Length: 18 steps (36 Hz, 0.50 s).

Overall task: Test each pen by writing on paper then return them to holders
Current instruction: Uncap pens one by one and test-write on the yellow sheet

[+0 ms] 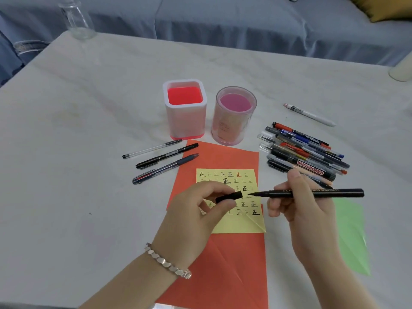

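My right hand (298, 206) grips a black brush pen (312, 193), uncapped, with its tip pointing left just above the yellow paper (236, 224). My left hand (196, 210) pinches the pen's black cap (229, 196), a short gap from the tip. The yellow paper carries several written marks and lies on an orange sheet (223, 264). Two holders stand behind: a square white one with a red inside (185, 108) and a round pink one (234, 115). A pile of several pens (305, 150) lies at the right. Three pens (165, 161) lie left of the orange sheet.
A single white pen (310, 114) lies apart at the far right. A green sheet (352, 237) sits under my right wrist. A glass jar (77, 18) stands on the marble table's (89, 108) far left corner. A grey sofa lies beyond the table.
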Tool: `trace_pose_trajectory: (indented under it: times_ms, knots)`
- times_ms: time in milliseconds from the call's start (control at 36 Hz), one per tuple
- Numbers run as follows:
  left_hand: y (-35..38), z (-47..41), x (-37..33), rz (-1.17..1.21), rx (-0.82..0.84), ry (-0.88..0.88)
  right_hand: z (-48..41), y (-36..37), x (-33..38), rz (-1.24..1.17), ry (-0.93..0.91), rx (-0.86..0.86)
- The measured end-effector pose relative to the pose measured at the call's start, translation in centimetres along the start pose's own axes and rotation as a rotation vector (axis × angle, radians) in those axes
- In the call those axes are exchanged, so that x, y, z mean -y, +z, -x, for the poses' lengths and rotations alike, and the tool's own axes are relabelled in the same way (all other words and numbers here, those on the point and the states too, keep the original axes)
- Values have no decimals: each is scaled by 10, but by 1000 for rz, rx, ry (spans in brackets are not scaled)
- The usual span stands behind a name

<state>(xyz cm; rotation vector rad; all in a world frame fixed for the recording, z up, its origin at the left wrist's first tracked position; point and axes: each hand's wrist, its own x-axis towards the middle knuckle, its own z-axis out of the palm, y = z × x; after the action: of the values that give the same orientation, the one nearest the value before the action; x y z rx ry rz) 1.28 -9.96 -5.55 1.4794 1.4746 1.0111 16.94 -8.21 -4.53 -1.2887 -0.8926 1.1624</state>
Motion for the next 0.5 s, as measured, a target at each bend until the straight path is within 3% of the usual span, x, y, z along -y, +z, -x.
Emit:
trace_pose_trajectory:
  times_ms: [222,500]
  knots:
    - [1,1,-5,-17,33,63,1,2,-1,37,-4,31]
    - [6,-2,6,-186,56,308,1,7,-9,130,9,132]
